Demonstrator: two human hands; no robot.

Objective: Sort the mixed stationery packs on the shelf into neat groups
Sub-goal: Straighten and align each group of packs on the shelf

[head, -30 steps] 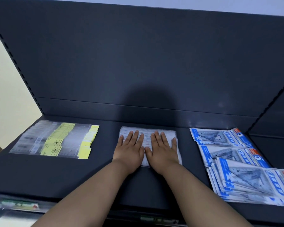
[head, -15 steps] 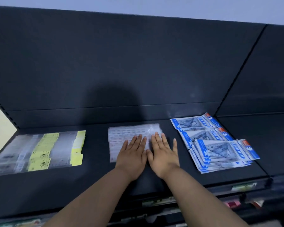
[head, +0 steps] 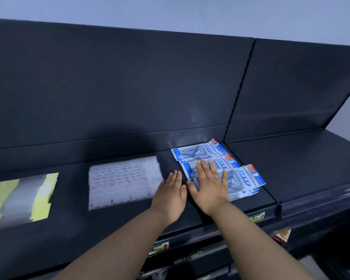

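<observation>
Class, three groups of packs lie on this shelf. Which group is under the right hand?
The blue-and-white packs at the right: the right hand lies flat over them. The yellow packs and clear packs lie left of that hand.

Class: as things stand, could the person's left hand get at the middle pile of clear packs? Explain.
Probably yes. The left hand lies open at the right edge of the clear packs, with nothing between them; the right hand rests on the blue packs.

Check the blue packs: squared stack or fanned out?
Fanned out. The blue packs overlap in staggered steps, corners misaligned; the right hand lies flat over them.
</observation>
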